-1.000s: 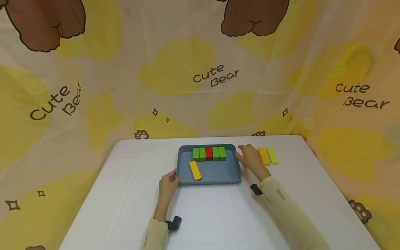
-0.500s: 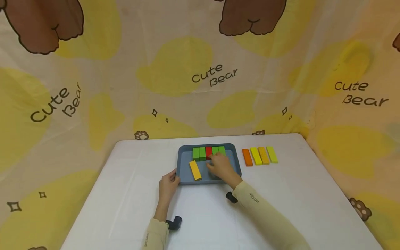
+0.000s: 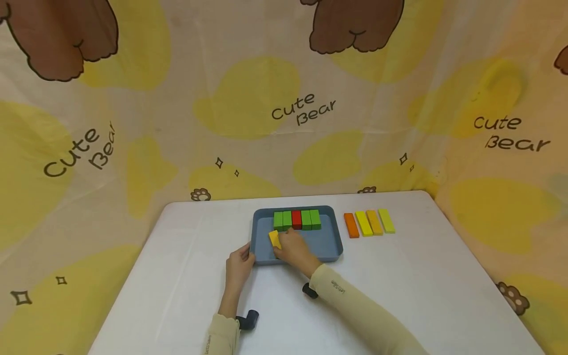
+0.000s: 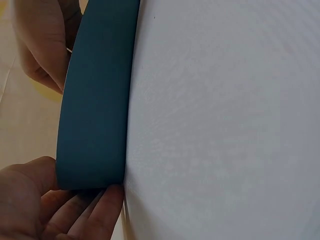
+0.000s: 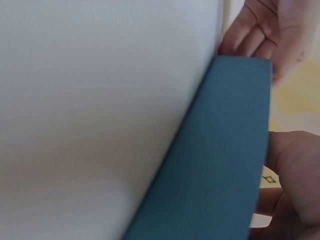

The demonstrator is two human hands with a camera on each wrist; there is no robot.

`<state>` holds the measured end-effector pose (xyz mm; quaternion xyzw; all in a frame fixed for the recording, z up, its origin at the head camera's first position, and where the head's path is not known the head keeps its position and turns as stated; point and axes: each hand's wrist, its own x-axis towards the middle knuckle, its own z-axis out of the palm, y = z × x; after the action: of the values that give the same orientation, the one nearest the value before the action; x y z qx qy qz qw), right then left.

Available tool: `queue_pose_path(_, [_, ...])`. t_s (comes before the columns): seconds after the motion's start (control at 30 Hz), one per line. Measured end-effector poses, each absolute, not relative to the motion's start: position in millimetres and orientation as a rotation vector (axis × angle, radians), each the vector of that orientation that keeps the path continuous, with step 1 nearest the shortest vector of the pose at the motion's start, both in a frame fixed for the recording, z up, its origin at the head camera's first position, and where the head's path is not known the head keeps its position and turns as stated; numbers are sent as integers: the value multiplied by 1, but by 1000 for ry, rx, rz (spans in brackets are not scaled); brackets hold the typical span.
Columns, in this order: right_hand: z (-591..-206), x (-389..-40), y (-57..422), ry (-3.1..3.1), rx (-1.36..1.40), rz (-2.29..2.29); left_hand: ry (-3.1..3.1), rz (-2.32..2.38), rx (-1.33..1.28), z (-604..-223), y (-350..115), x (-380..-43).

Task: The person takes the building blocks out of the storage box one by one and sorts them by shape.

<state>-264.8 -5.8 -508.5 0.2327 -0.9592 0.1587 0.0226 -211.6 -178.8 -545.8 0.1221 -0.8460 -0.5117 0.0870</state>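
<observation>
Head view: left hand [image 3: 239, 265] grips tray [image 3: 325, 241]; right hand [image 3: 296, 250] pinches yellow block [image 3: 274, 238] (lower end hidden).

Having crossed from beyond the tray's [image 3: 326, 242] right rim, the right hand [image 3: 296, 250] is now gripping the golden-yellow block [image 3: 274, 239] inside, while the orange block [image 3: 351, 225] is showing uncovered.

This is a curtained-off booth: fabric [image 3: 284, 153] printed with "Cute Bear" hangs behind the white table's [image 3: 443, 286] far edge and beside both side edges.
</observation>
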Motion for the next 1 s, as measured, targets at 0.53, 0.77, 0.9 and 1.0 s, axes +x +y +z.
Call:
queue_pose_path(0.53, [-505,-269,-18,-3018,658,515,-2511,-1531,359,-542,-177,-215])
queue_pose_path(0.77, [-505,-270,-18,-3021,699,508,-2526,-1527,369,-544,-178,-214])
queue_pose_path(0.9, [-507,-269,-18,-3020,695,500,-2533,-1515,368,-545,-178,-213])
queue_pose_path(1.0, [-509,-268,-19,-3027,681,483,-2534,-1500,368,-545,-177,-211])
